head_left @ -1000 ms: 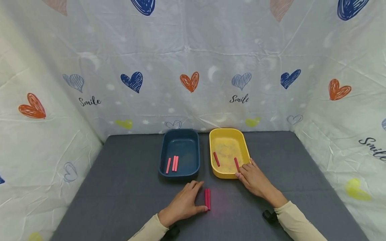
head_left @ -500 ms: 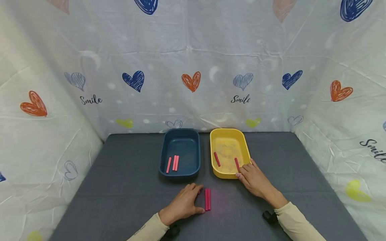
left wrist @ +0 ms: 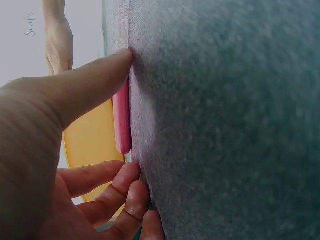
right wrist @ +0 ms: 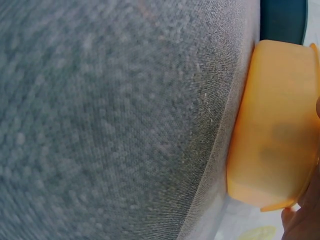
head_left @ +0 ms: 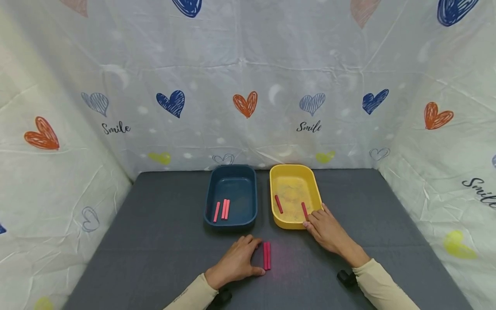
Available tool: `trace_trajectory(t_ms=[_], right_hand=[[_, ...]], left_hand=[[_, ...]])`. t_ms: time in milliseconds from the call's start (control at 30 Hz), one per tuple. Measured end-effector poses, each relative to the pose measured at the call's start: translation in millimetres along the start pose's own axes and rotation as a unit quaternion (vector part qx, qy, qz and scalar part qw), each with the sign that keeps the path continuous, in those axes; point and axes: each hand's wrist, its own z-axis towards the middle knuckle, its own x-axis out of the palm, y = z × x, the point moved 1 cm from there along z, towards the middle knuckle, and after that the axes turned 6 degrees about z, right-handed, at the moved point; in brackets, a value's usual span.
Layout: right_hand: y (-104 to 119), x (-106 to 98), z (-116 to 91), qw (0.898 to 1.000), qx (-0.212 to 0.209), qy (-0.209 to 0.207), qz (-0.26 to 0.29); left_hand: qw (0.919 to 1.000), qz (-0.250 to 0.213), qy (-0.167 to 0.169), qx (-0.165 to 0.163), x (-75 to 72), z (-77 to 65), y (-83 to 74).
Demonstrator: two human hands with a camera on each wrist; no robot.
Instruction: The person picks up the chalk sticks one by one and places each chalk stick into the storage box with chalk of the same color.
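Two deep-pink sticks (head_left: 267, 255), chalk-like in look, lie side by side on the grey cloth, pointing away from me. My left hand (head_left: 237, 263) rests just left of them, thumb by their near end and fingers near the far end, slightly bent, with a gap between. In the left wrist view one stick (left wrist: 122, 120) shows between thumb and fingers. My right hand (head_left: 329, 228) grips the near right corner of the yellow tray (head_left: 272, 189). Inside that tray are two dark red sticks (head_left: 278, 204); the right one's lower end meets my fingers.
A dark blue tray (head_left: 206, 206) stands left of the yellow one and holds three lighter pink sticks (head_left: 216, 212). A faint pink smudge (head_left: 284, 258) marks the cloth right of the pair. A printed curtain (head_left: 209, 77) rises behind the table.
My left hand's fingers have drawn slightly back toward me, and the thumb has pulled a little left at the sticks' near end. The right hand and the sticks stay put.
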Motion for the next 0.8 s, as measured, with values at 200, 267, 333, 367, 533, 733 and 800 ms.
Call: trace_trajectory(t_ms=[200,267,333,367,533,733,800], right_hand=[[0.9,-0.8,-0.5,1.000,0.000,0.001,0.003],[1.2,-0.7,-0.8,1.000,0.000,0.002,0.001],[1.2,-0.9,-0.8,1.000,-0.003,-0.001,0.000],[1.0,-1.0,-0.6,1.000,-0.005,-0.002,-0.001],[0.5,-1.3,0.0,1.000,-0.012,-0.014,-0.004],[-0.1,0.2,-0.3,1.000,-0.014,-0.015,-0.007],[-0.1,0.3,-0.3,1.000,-0.011,-0.011,-0.007]], left_hand=[[0.9999,0.013,0.004,0.001,0.9,0.8,-1.4],[0.9999,0.015,0.004,0.000,1.4,1.1,-1.5],[0.9998,0.018,0.005,0.000,2.0,1.4,-1.4],[0.9998,0.018,0.005,-0.001,2.1,1.5,-1.5],[0.9999,0.016,0.005,0.000,1.3,1.7,-1.8],[1.0000,0.003,0.006,-0.003,0.2,1.4,-1.8],[1.0000,0.000,0.005,-0.003,-0.2,1.1,-1.9]])
